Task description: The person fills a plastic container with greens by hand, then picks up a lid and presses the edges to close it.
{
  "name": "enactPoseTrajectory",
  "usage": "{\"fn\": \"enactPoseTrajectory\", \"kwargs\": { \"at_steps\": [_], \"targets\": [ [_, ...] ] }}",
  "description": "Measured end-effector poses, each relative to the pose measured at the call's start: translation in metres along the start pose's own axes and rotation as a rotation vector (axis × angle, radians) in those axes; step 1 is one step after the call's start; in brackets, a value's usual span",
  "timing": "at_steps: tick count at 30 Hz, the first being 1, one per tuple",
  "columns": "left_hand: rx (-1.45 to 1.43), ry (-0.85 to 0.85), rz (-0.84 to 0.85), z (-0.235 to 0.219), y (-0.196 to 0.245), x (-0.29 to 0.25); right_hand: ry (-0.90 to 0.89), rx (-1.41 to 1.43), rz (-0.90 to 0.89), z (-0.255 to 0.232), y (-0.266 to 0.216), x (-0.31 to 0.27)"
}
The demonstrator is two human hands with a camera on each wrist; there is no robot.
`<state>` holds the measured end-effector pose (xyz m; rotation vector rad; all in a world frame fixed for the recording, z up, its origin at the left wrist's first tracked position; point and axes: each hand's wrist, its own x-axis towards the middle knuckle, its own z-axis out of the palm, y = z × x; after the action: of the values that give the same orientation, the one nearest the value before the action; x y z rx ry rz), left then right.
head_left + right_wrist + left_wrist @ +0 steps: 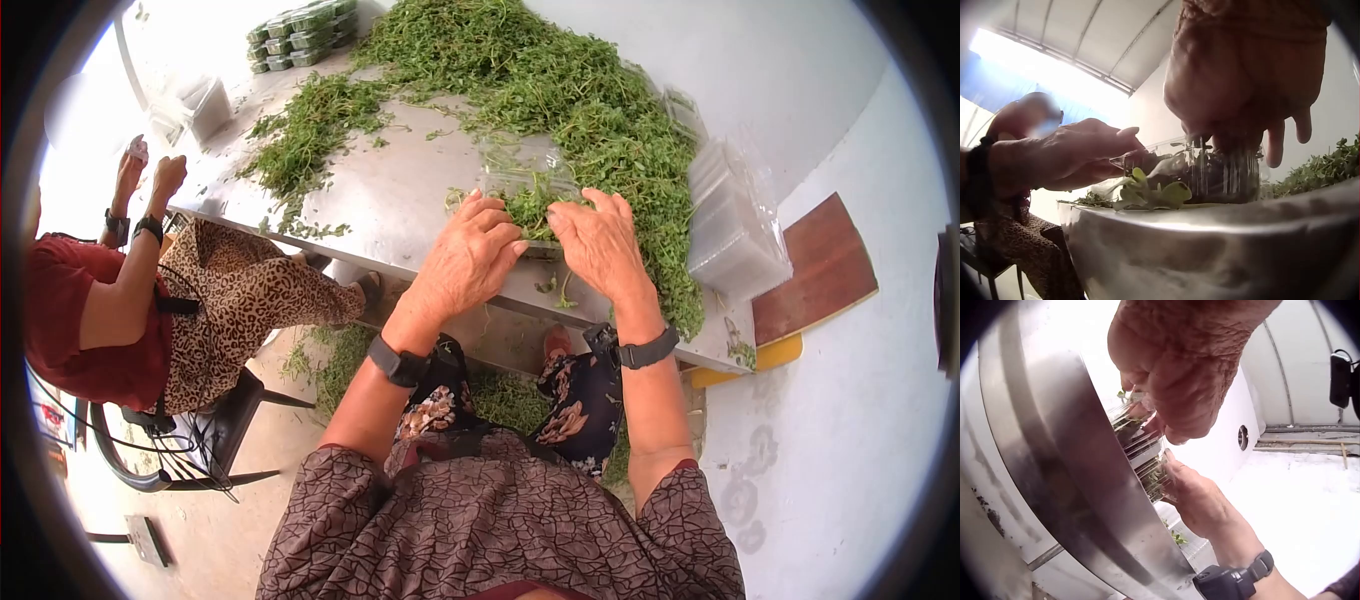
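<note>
A clear plastic container (pixel 540 213) holding green leafy sprigs sits at the table's near edge, its transparent lid (pixel 520 160) raised on the far side. My left hand (pixel 470 250) holds the container's left side with bent fingers, the thumb reaching toward the front rim. At the right side my right hand (pixel 603 248) grips the rim. In the right wrist view some of its fingers dip among the greens inside the container (pixel 1225 172), and two hang outside. A few leaves (pixel 1154 190) stick out over the front. Some fingertips are hidden by the greens.
A large heap of greens (pixel 600 110) covers the table's back and right; a smaller pile (pixel 310 135) lies left. Stacked empty containers (pixel 735 220) stand at right, filled packs (pixel 300 35) at the back left. Another person (pixel 100 310) sits at left near a chair (pixel 220 430).
</note>
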<state>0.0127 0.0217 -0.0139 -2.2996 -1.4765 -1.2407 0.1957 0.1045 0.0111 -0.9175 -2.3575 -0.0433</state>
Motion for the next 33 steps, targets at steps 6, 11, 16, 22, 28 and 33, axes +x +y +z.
{"fn": "enactPoseTrajectory", "kwargs": {
  "at_steps": [6,11,16,22,28,33],
  "targets": [
    [-0.142,0.016,-0.061,-0.01,-0.002,-0.005,-0.028,0.108,-0.011,-0.01,-0.001,0.0],
    [-0.193,0.206,-0.192,-0.014,-0.009,-0.015,0.085,0.236,-0.019,-0.015,0.002,0.009],
    [-0.173,0.163,-0.195,-0.01,-0.01,-0.018,0.026,0.198,-0.003,-0.017,-0.015,0.018],
    [-0.035,0.037,-0.103,-0.005,-0.01,-0.009,-0.103,0.098,-0.132,0.009,-0.012,0.023],
    [-0.092,0.112,-0.111,-0.014,-0.009,-0.006,-0.016,0.251,-0.079,-0.014,0.009,0.024],
    [-0.037,0.091,-0.051,-0.018,-0.001,-0.005,0.039,0.515,0.108,-0.04,0.014,0.006]
  ]
}}
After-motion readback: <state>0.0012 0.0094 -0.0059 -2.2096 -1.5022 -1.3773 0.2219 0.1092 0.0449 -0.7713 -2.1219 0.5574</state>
